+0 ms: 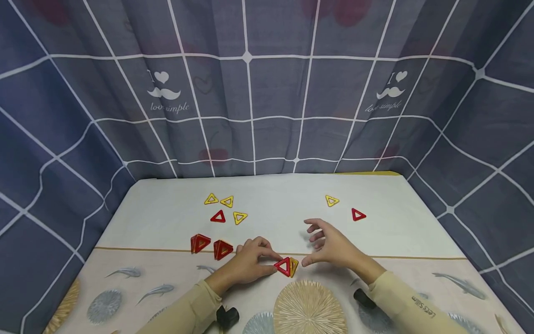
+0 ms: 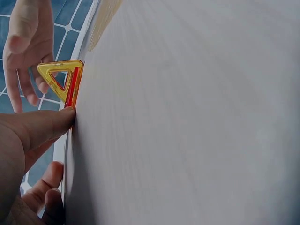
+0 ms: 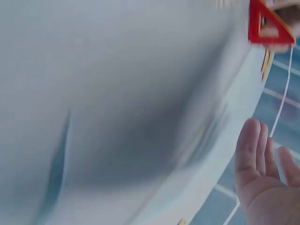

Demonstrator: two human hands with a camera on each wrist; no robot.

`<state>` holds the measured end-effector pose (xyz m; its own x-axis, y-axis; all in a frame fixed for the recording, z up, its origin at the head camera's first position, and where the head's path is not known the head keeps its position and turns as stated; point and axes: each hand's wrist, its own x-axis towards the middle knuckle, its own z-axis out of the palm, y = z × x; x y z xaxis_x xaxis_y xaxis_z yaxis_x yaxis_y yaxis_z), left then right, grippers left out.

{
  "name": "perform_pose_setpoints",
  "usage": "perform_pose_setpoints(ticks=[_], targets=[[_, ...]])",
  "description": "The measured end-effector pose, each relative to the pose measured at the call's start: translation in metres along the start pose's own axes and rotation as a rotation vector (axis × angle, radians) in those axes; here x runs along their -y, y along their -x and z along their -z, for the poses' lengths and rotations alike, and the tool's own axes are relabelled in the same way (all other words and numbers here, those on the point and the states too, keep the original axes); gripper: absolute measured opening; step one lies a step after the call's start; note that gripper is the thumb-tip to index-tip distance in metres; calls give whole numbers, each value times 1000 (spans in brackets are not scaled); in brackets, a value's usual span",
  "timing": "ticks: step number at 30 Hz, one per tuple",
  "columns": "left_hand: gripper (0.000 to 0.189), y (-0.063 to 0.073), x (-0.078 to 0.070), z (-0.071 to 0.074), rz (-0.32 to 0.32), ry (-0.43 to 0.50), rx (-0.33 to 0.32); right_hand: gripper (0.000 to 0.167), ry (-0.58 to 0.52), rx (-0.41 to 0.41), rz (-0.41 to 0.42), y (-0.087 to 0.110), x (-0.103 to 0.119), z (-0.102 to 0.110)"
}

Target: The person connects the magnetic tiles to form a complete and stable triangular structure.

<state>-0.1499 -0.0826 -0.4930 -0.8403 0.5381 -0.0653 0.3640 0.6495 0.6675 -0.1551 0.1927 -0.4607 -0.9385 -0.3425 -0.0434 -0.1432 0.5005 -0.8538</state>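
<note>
My left hand (image 1: 249,263) pinches a red triangular magnetic tile (image 1: 288,268) between thumb and finger. A yellow triangular tile (image 1: 294,267) stands against it at an angle; in the left wrist view the yellow tile (image 2: 60,66) meets the red tile (image 2: 73,86) along an edge. To the right, my right hand (image 1: 333,246) hovers with spread, relaxed fingers and holds nothing. Its thumb tip is a little way from the yellow tile. The right wrist view has the red tile (image 3: 254,29) at top right, beyond my right hand's fingers (image 3: 248,147).
Two red built-up pieces (image 1: 200,243) (image 1: 223,249) stand left of my left hand. Farther back lie several loose yellow tiles (image 1: 239,214) and a red tile (image 1: 214,219). At back right are a yellow tile (image 1: 329,204) and a red tile (image 1: 354,215). A checked curtain (image 1: 275,88) surrounds the table.
</note>
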Motion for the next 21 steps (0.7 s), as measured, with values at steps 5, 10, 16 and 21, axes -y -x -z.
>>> perform_pose_setpoints(ticks=[5, 10, 16, 21], targets=[[20, 1, 0, -1, 12, 4, -4, 103, 86, -115, -23, -4, -7, 23], [21, 1, 1, -1, 13, 8, -4, 107, 201, -200, -88, -9, -17, 42], [20, 1, 1, 0, 4, 11, -5, 110, 305, -274, -164, -13, -30, 66], [20, 0, 2, 0, 4, 10, 4, 108, 368, -319, -222, -14, -45, 84]])
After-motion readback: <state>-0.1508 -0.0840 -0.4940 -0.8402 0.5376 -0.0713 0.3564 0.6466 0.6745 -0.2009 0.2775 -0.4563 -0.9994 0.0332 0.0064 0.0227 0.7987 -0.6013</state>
